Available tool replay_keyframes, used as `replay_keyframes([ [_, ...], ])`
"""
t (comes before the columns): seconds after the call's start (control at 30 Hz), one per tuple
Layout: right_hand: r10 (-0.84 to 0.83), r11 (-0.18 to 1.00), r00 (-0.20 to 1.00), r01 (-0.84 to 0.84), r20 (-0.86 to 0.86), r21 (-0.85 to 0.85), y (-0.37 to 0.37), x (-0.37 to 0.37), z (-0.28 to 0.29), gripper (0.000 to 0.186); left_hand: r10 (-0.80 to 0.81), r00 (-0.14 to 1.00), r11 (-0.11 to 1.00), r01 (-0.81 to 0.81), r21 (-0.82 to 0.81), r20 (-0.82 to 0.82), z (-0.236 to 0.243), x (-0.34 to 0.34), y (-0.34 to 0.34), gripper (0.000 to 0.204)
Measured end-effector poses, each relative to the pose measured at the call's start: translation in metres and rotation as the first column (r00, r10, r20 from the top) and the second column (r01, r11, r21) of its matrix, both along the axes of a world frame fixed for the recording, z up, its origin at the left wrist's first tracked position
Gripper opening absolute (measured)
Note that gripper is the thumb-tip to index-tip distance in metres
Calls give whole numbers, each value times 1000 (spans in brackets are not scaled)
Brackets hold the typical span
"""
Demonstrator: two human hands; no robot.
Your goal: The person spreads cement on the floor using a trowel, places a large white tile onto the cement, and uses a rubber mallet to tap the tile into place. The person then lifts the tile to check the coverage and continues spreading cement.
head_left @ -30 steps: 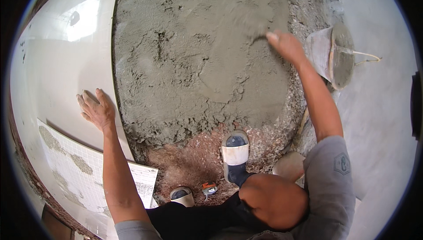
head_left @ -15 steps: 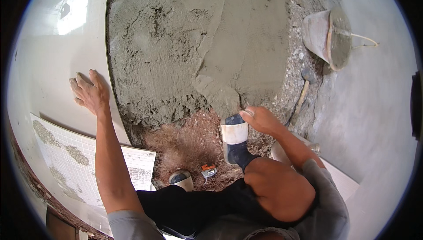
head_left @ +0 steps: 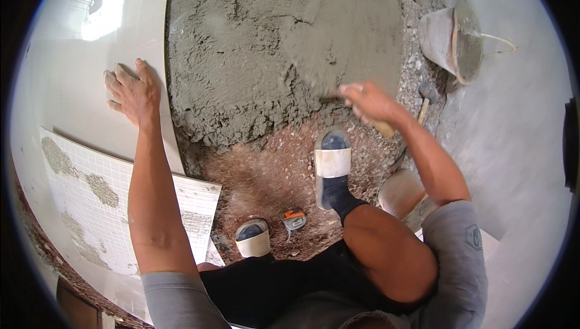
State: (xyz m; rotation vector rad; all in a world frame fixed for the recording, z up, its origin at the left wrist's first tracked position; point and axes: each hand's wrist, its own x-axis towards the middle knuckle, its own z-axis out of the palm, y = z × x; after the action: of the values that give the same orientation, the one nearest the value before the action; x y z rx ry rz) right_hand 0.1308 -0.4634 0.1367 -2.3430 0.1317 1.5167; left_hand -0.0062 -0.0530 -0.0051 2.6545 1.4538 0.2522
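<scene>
My left hand rests with fingers spread on a large glossy white tile, close to its edge along the mortar. My right hand is closed round the wooden handle of a trowel, at the near edge of the wet grey mortar bed. The trowel's blade is smeared by motion and blends into the mortar. Coarse, torn lumps line the mortar's near edge, while its right part looks smoother.
A mortar-crusted bucket lies tipped at the right, with a mallet below it. A tape measure sits between my slippered feet on reddish rubble. Another tile, grid-backed and mortar-spotted, overlaps the white tile at the lower left.
My right hand has moved forward and right with the trowel, away from my foot. A smooth patch at the mortar's near edge is now rough. My left hand stays on the tile.
</scene>
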Motion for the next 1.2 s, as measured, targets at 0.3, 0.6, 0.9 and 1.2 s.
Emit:
replay_keyframes([
  [0.3,430,898,806,-339,406,-279,-30,-82,-18,45,3,1000,1000,-3,25,-6,-3,-2,0,67],
  [0.6,77,996,918,-88,388,12,-20,-127,25,38,6,999,1000,-6,0,-52,1,3,1,69],
  [0.9,75,997,906,-57,416,-55,6,-130,-3,37,-2,995,1000,4,24,-96,0,3,2,71],
  [1.2,-140,976,856,204,498,-76,-43,-147,-11,42,-15,997,1000,15,6,-75,-7,1,5,71],
])
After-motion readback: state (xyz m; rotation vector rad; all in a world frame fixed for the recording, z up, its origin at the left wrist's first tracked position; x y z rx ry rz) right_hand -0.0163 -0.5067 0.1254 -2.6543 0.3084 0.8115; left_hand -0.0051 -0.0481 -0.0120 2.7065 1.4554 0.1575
